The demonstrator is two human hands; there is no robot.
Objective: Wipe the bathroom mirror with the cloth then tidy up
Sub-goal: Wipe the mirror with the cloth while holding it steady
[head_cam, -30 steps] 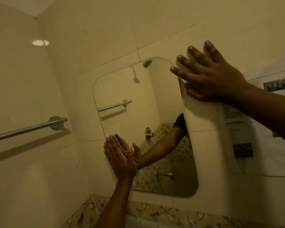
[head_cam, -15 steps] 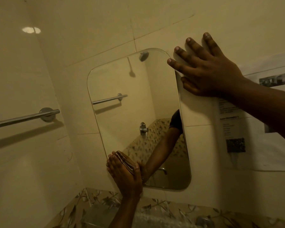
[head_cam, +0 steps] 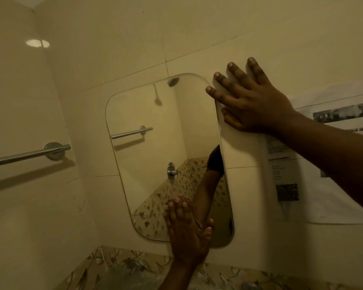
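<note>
The mirror (head_cam: 155, 153) is fixed to the tiled wall (head_cam: 243, 185), and its lower right part is covered by the left hand (head_cam: 184, 231), which is laid flat against the glass. Its fingers (head_cam: 177, 208) are held straight and close together, pointing upward, so that pressure is spread over a wide patch rather than a single tip. The cloth (head_cam: 198, 226) is trapped between that palm and the glass and is almost wholly hidden; only a thin sliver can be made out between the hand and its reflection, beside the thumb. No grasp is needed, it is judged, because the cloth is pinned by the flat press alone. The right hand (head_cam: 254, 103) is planted on the wall just beside the mirror's upper right corner, its fingers (head_cam: 237, 72) released and spread wide, with nothing held; it appears to be used as a brace so that the body is steadied while the lean is made toward the glass. The little finger lies at the mirror's edge, though whether the glass is touched cannot be told. A rail (head_cam: 29, 153) is mounted on the left wall, well apart, and a printed sheet (head_cam: 323, 195) is stuck to the wall under the right forearm. The wiping step is judged to be under way, with the tidying not yet begun.
</note>
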